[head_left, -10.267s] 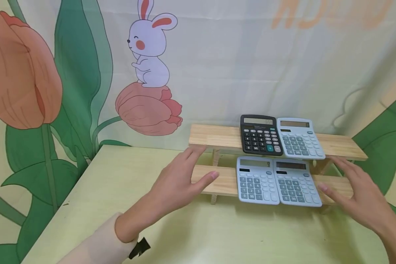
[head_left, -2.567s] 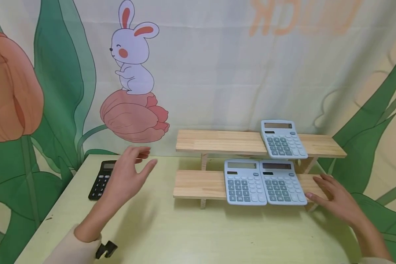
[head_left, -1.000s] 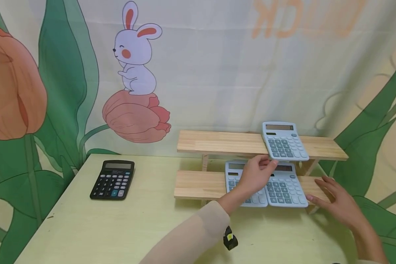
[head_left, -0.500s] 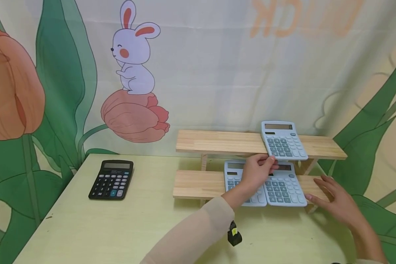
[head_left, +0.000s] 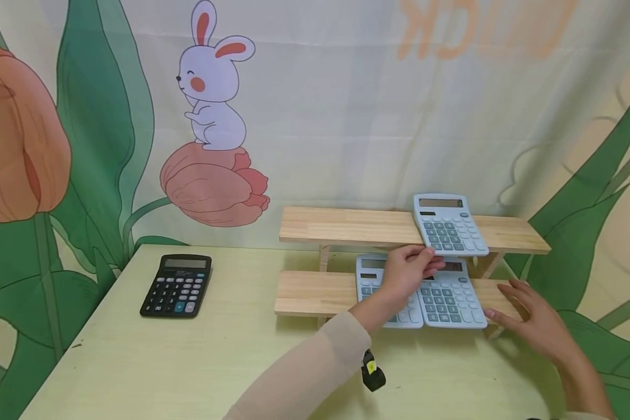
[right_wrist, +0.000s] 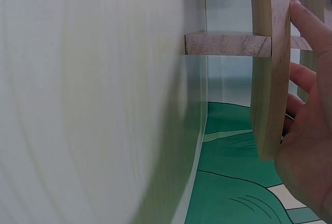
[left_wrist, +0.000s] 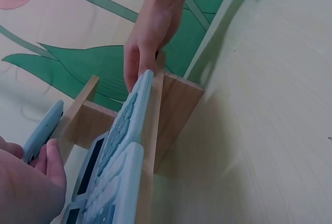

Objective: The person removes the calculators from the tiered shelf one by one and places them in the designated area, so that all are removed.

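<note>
The left hand (head_left: 406, 271), beside the black calculator on the table a few seconds ago, has come across to the rack and now pinches the lower left corner of a light-blue rectangular calculator (head_left: 448, 227), thumb above and fingers beneath. That calculator sits on the pale wooden upper shelf (head_left: 346, 226), nearly where it lay before. The black rectangular calculator (head_left: 177, 286) with a teal plus key, its neighbour there in the earliest view, lies on the pale yellow-green table (head_left: 241, 373), left of the rack. The right hand (head_left: 536, 321) stays loosely spread on the right end of the pale wooden lower shelf (head_left: 315, 291), where two more light-blue calculators (head_left: 451, 300) remain side by side.
</note>
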Motion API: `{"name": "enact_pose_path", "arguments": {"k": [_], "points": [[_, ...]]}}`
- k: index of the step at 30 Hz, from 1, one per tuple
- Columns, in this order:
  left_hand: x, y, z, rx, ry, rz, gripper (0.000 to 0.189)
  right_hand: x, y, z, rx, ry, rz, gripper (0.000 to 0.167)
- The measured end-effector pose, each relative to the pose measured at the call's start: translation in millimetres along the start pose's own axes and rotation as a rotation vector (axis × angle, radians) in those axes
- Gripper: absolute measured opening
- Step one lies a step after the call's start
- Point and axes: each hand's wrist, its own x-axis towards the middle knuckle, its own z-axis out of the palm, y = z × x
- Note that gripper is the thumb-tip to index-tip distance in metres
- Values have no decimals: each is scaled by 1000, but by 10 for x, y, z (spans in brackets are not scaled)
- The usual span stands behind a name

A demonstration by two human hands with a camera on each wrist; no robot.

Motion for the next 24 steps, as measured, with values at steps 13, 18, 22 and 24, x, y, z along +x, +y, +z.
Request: {"name": "enact_pose_path", "arguments": {"k": [13,18,22,24], "points": [[-315,151,-265,46,-44,-47,15,-13,-31,-7,5,-14,8,82],[-367,199,-317,17,-62,-66,16,-13,-29,-8,2,-10,3,82],[-341,207,-321,5,-73,-74,18,-15,-34,-12,5,-9,1,82],[-308,202,-313,4,-60,-81,21,-13,-35,-8,8,-14,4,82]]}}
